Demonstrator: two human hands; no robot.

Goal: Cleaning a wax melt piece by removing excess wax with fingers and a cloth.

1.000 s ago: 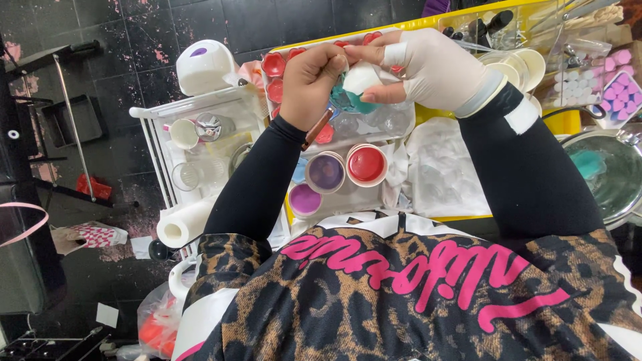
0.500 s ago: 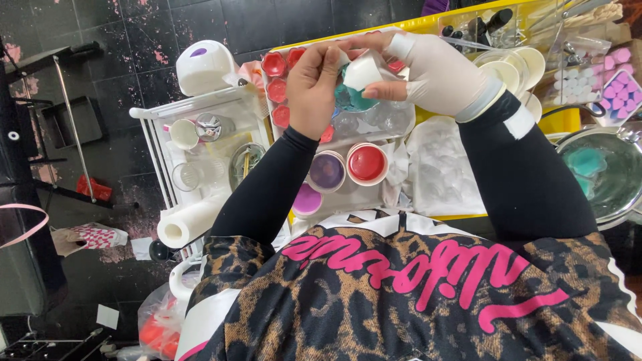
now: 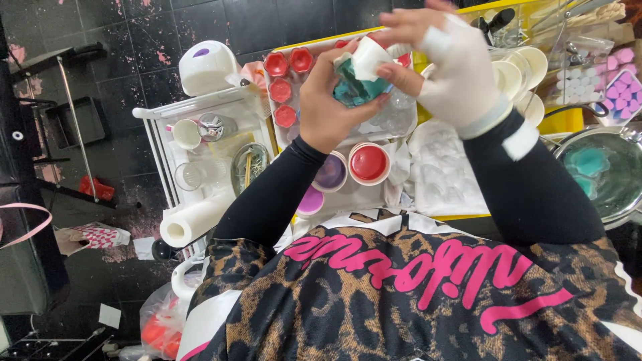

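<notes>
Teal moulded piece [image 3: 352,88] is being cupped in the bare left hand [image 3: 334,100], now lifted higher above the red-filled tray [image 3: 281,87], while the gloved right hand [image 3: 445,63] is pinching a white cup [image 3: 370,57] against it.

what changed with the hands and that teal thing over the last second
Both hands rose slightly toward the top of the view. The bare left hand shifted from pinching at the teal moulded piece to cupping it from below; the white-gloved right hand tilted the small white cup onto it. The red and purple pots and the clear mould tray stayed put.
</notes>
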